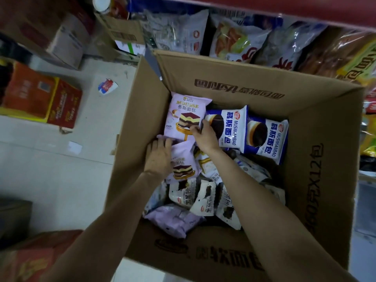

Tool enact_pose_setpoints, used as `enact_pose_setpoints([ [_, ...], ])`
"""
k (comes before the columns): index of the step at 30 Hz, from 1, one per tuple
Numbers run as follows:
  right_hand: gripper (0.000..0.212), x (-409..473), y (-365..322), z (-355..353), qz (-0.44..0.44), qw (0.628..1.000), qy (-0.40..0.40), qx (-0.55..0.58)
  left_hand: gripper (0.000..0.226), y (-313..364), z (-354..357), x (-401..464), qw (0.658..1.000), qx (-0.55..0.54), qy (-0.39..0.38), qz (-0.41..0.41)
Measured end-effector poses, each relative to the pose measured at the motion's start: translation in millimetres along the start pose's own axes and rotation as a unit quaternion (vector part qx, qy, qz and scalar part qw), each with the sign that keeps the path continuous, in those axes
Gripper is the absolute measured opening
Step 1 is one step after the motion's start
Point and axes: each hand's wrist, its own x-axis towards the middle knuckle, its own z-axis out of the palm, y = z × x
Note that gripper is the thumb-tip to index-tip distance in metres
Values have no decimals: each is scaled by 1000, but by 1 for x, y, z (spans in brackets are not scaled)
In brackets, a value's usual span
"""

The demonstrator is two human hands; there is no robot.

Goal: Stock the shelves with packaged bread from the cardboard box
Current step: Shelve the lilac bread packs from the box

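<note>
An open cardboard box (305, 159) holds several bread packs. Both my arms reach down into it. My right hand (205, 137) pinches the lower right edge of an upright purple mousse bread pack (183, 112) at the box's far left corner. My left hand (159, 157) lies on a second purple mousse pack (184, 165) just below, fingers curled over its top edge. Two blue-and-white bread packs (234, 127) lie to the right. White packs with dark print (201, 198) and another purple pack (175, 219) fill the near side.
A shelf at the top holds stocked bread bags (238, 39) under a red shelf edge (305, 9). Red cartons (42, 98) and brown boxes (65, 39) stand on the tiled floor to the left. A scrap of wrapper (107, 86) lies on the floor.
</note>
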Motion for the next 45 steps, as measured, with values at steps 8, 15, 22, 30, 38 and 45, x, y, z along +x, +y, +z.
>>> enact_pose_setpoints([
  [8, 61, 21, -20, 11, 62, 997, 39, 10, 81, -16, 0, -7, 993, 43, -82, 70],
  [15, 60, 15, -40, 0, 47, 996, 33, 66, 67, -10, -16, -30, 995, -92, -46, 14],
  [22, 51, -44, -42, -46, -40, 981, 172, 82, 64, -11, -44, -57, 977, -205, 50, 7],
  [30, 44, -160, -38, -139, -132, 966, 219, -26, 65, 6, -124, -86, 883, -441, 159, -23],
  [38, 35, -225, -130, -227, -235, 911, 259, 219, 40, 42, -250, -76, 784, -580, 222, 27],
  [45, 41, -158, -225, -288, -325, 862, 284, 267, 37, 58, -336, -63, 790, -512, 333, 58],
])
